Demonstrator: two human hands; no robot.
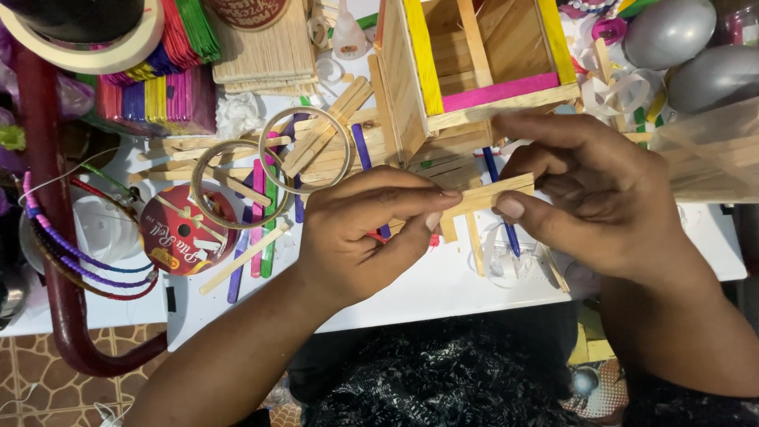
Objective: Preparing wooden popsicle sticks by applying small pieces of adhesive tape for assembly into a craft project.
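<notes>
My left hand [360, 229] and my right hand [589, 198] together pinch a small flat piece made of plain wooden craft sticks [484, 196], held just above the white table [427, 289]. The left fingertips grip its left end, the right thumb and fingers its right end. Directly behind it stands an open box built of craft sticks [474, 63] with yellow and pink sticks along its rim.
Loose plain and coloured sticks [261, 237] litter the table. Two wooden rings [237, 186] lie left of my hands, beside a red ribbon spool [183, 233]. Stacks of coloured sticks [158, 95] and plain sticks [265, 51] sit at the back left. Grey balloons [672, 32] are back right.
</notes>
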